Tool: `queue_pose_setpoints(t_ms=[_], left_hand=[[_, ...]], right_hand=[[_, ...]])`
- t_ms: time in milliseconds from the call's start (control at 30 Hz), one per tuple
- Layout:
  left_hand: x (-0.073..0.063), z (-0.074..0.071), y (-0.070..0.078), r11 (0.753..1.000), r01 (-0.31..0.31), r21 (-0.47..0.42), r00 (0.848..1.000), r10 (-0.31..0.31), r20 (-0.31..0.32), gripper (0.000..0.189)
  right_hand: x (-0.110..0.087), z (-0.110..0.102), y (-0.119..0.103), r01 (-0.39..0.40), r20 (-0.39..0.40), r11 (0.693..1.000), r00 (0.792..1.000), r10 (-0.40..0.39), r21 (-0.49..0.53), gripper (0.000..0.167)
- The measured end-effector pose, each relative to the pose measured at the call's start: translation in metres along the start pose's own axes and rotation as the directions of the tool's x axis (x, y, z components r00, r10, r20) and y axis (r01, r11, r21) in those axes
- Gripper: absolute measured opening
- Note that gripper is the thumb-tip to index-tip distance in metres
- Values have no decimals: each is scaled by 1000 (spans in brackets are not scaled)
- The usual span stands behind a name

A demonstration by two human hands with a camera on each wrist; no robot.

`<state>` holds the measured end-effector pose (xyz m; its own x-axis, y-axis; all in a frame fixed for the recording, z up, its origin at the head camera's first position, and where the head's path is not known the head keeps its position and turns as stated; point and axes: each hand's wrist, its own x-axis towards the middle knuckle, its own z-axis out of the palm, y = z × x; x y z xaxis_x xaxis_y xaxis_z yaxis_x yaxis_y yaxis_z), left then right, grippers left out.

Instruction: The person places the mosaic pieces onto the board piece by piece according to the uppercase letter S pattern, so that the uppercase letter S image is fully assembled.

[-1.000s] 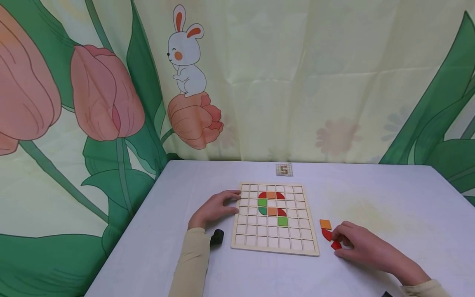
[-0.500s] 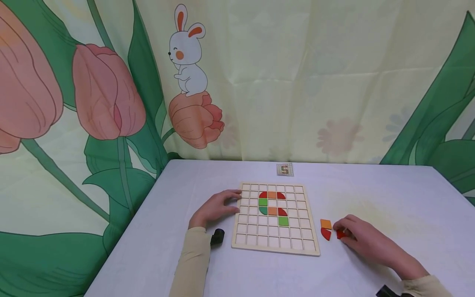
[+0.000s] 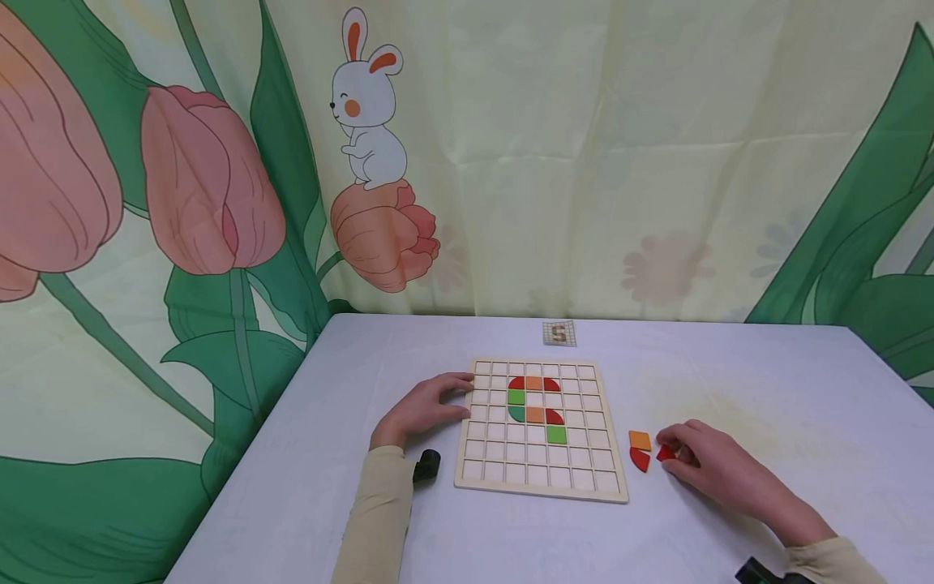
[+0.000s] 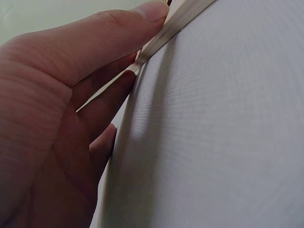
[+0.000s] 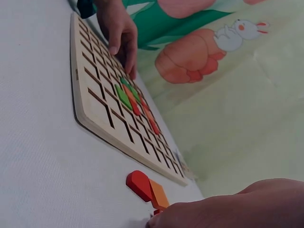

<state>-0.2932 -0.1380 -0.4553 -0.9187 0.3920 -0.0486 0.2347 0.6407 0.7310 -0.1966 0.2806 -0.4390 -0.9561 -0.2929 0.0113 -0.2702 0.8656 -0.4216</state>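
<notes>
A wooden grid board (image 3: 540, 474) lies on the table, with red, orange and green pieces set in several cells. My left hand (image 3: 423, 412) rests at its left edge, thumb and fingertips touching the rim, as the left wrist view also shows. To the right of the board, my right hand (image 3: 718, 466) pinches a small red piece (image 3: 666, 453) between thumb and fingers, low over the table; its full outline is covered. Just left of those fingertips lie an orange square (image 3: 640, 440) and a red quarter-circle piece (image 3: 639, 460), close together.
Behind the board lies a small card (image 3: 559, 333) printed with a grid and a coloured pattern. A black device (image 3: 426, 466) sits at the left wrist. The white tabletop (image 3: 511, 543) ends at a printed curtain (image 3: 525, 162) at the back.
My right hand has drawn the red piece away from the other red piece, a little farther back and to the right. The left hand and the board have stayed in place.
</notes>
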Motion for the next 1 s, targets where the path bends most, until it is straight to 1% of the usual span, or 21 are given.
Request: queue_pose_setpoints(t_ms=[267,367,500,533,633,767,867,1000], left_hand=[[0,0,0,1000,3,-1,1000,-3,-1,46],[0,0,0,1000,0,8,1000,0,0,47],[-1,0,1,1000,-8,13,1000,8,1,47],[-1,-1,1,1000,-9,13,1000,9,0,47],[-1,-1,2,1000,-13,12,1000,13,0,47],[-1,-2,1,1000,-23,8,1000,23,1,47],[-1,-2,0,999,-31,6,1000,31,2,46],[-1,-1,0,1000,-29,11,1000,29,2,46]], right_hand=[[1,-2,-1,-28,-16,1000,999,28,14,22],[3,-3,-1,-53,-23,998,998,54,19,22],[6,-5,1,-107,-33,994,994,108,27,22],[6,-5,1,-109,-40,994,993,110,25,23],[5,-6,4,-82,-43,997,996,83,13,27],[5,-6,7,-17,-17,1000,1000,17,-4,32],[7,-6,8,-10,2,1000,1000,10,-9,30],[8,-6,5,1,-20,1000,1000,-1,-16,30]])
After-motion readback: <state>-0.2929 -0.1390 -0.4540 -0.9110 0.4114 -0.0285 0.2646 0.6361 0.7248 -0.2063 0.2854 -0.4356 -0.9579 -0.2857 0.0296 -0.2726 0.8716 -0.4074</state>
